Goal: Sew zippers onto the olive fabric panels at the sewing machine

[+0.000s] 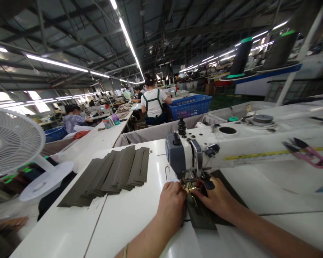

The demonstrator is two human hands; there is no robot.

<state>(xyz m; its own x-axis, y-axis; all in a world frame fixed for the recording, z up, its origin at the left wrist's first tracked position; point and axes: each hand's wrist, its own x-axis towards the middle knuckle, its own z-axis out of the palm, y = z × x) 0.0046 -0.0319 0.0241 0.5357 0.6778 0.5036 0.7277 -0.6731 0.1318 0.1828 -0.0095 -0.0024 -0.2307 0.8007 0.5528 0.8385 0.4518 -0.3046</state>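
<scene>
A sewing machine (187,154) stands before me, its needle area low over the white table. Under it lies a dark olive fabric piece (203,220), with a second olive piece (228,186) partly beneath my right hand. My left hand (172,200) is closed, its curled fingertips gripping the fabric's left edge close to the needle. From the other side, my right hand (216,197) pinches the fabric with thumb and fingers. Between the hands shines a gold-coloured metal part (191,188); its exact kind is unclear. The fingertips are partly hidden by the machine head.
To the left, a fanned stack of olive fabric pieces (115,172) lies on the table (123,222). A white fan (47,179) stands beyond it. Pink-handled scissors (309,154) rest on the machine's arm. Ahead are a blue crate (190,105) and a seated person (153,102).
</scene>
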